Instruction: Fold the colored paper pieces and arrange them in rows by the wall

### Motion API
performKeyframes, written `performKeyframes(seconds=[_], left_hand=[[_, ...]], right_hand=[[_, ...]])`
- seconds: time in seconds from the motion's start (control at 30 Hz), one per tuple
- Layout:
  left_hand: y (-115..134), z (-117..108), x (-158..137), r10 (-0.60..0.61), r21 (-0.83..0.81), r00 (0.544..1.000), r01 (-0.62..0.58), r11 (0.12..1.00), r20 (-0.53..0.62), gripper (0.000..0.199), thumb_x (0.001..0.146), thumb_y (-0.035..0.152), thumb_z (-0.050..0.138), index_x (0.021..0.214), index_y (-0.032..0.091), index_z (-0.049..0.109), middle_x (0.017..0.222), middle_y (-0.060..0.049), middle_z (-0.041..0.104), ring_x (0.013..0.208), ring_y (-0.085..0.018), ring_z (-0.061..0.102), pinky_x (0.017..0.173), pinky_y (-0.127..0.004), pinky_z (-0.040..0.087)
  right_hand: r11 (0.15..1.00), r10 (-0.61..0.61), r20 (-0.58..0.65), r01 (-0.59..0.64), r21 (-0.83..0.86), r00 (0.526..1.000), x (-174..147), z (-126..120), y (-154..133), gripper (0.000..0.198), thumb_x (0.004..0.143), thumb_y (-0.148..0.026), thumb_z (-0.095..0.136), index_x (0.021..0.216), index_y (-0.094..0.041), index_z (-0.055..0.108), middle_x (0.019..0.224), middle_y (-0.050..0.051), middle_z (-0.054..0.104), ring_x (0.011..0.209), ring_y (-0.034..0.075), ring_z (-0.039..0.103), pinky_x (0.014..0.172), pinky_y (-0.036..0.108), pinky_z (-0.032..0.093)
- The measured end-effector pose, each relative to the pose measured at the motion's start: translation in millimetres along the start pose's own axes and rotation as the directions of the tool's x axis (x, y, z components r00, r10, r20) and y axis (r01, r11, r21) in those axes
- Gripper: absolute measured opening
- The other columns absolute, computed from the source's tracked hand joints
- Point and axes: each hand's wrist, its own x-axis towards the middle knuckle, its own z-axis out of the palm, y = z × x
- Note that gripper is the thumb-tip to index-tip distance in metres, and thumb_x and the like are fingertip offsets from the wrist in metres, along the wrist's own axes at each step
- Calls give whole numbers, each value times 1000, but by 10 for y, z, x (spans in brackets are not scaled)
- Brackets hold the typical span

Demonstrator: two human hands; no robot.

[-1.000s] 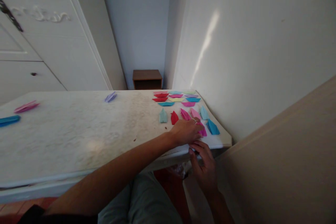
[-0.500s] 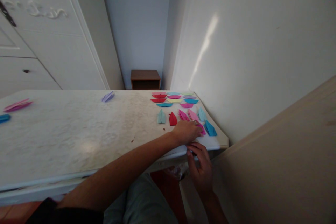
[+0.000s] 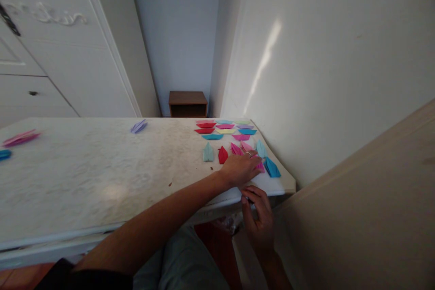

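Observation:
My left hand (image 3: 239, 168) reaches across the table's right end, fingers stretched and spread over pink folded-paper pieces. Its fingertips lie at a light pink folded paper (image 3: 246, 146) and partly cover a magenta one (image 3: 260, 167). Beside it are a red folded paper (image 3: 223, 155), a dark pink one (image 3: 235, 149), a pale teal one (image 3: 208, 152), a light blue one (image 3: 261, 149) and a blue one (image 3: 272, 167). My right hand (image 3: 258, 213) is at the front edge, fingers curled toward the thumb; what they hold, if anything, is hidden.
Several flat boat-shaped papers (image 3: 226, 131) lie in rows toward the far edge of the white table (image 3: 112, 167). A purple folded paper (image 3: 138, 126), a pink bundle (image 3: 22, 138) and a blue piece (image 3: 5, 154) sit farther left. A wall (image 3: 306, 77) borders the right side.
My left hand's fingers have shifted slightly forward and spread over the light pink folded paper. My right hand stays nearly in place, still curled at the edge.

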Motion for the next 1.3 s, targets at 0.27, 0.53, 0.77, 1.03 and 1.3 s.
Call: performKeyframes(seconds=[0.27, 0.53, 0.77, 1.03, 1.3], left_hand=[[-59, -28, 312, -309, 27, 949, 308, 951, 67, 44, 95, 35, 31, 104, 12, 67, 107, -17, 68, 96, -32, 66, 74, -44, 54], [-91, -71, 423, -257, 113, 957, 243, 963, 134, 48, 94, 40, 31, 103, 13, 70, 108, -17, 68, 97, -33, 67, 74, -44, 54], [-193, -118, 437, -118, 195, 985, 93, 976, 122, 40, 94, 36, 34, 102, 15, 67, 105, -13, 70, 94, -29, 67, 71, -39, 54], [-238, -191, 589, 52, 235, 997, -66, 970, 65, 33, 91, 22, 37, 110, 19, 63, 120, -10, 64, 97, -25, 65, 71, -35, 53], [-273, -151, 817, 157, 314, 923, -274, 909, 350, 38, 85, 15, 44, 118, 22, 63, 131, -12, 58, 103, -29, 63, 70, -37, 53]], right_hand=[[1000, -6, -9, 7, 17, 1000, -23, 7, 24, 20, 91, -13, 51, 105, -21, 64, 108, 10, 60, 103, 21, 58, 87, 38, 50], [1000, -12, -23, 12, 27, 1000, -38, 22, 34, 20, 90, -12, 52, 104, -19, 64, 107, 10, 60, 103, 20, 59, 87, 36, 51], [999, -21, -46, 23, 26, 999, -41, 27, 20, 19, 90, -11, 52, 102, -18, 65, 106, 10, 60, 102, 20, 59, 85, 34, 52], [999, -30, -48, 31, 8, 998, -48, 44, 30, 20, 89, -10, 51, 103, -18, 65, 106, 10, 60, 102, 19, 60, 86, 34, 53], [999, -22, -52, 24, 35, 998, -65, 44, 36, 21, 89, -10, 52, 104, -18, 65, 106, 10, 61, 102, 20, 60, 86, 35, 53]])
